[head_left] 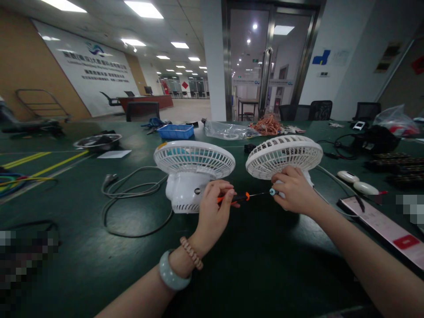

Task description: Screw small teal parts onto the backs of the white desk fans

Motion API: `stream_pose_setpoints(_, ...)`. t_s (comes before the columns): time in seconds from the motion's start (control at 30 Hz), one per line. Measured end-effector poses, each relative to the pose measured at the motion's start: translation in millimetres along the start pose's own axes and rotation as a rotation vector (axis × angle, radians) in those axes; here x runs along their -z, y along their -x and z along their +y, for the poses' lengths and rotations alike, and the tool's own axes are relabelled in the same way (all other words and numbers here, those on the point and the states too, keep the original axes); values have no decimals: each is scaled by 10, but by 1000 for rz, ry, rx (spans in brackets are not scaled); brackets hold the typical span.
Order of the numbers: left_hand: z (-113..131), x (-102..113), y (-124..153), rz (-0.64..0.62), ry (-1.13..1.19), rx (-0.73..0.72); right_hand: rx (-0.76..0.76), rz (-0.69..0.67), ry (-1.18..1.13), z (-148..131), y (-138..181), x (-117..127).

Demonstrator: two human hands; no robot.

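My left hand (215, 205) is closed round a screwdriver (243, 197) with an orange and black handle. Its thin shaft points right, towards a small piece with a light-blue end (272, 191) at my right fingertips. I cannot tell whether the tip touches it. My right hand (294, 190) has its fingers curled round that piece, against the white fan on the right (285, 154). The hand hides much of this fan's body. Just behind my left hand, another white fan (188, 190) rests with its grille tilted upwards and a dark round hole in its housing.
A grey power cord (142, 235) loops left of the fans. Behind them are a blue tray (175, 131), a clear plastic bag (230, 130) and a heap of copper-coloured wire (270, 125). At right lie a phone (380, 225) and two pale oval objects (366, 188). A metal bowl (99, 142) sits far left.
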State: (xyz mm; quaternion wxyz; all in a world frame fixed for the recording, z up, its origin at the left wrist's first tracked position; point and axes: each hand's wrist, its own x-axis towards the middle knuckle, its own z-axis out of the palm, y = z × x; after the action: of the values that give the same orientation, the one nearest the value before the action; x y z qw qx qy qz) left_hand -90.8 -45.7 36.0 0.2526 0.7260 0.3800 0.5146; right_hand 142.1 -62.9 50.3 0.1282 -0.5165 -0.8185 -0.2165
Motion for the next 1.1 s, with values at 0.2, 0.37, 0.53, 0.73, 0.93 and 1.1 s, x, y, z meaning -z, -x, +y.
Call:
stream_pose_setpoints(0.2, 16, 63, 0, -74, -104, -113, 1, -6, 6, -8, -3, 0)
stream_pose_setpoints(0.37, 27, 110, -34, -78, -209, -208, 6, -15, 2, 1, -6, 9)
stream_pose_setpoints(0.53, 29, 113, -30, -55, -229, -236, 2, -24, 2, 0, -7, 30)
stream_pose_setpoints(0.73, 45, 122, -13, -26, -277, -287, 7, -23, -8, -7, -11, 28)
stream_pose_setpoints(0.93, 9, 114, 1, -42, -215, -273, 0, -22, 0, -7, -10, 15)
stream_pose_setpoints(1.1, -37, 109, 6, -74, -170, -262, 1, -8, 0, -9, 1, 2)
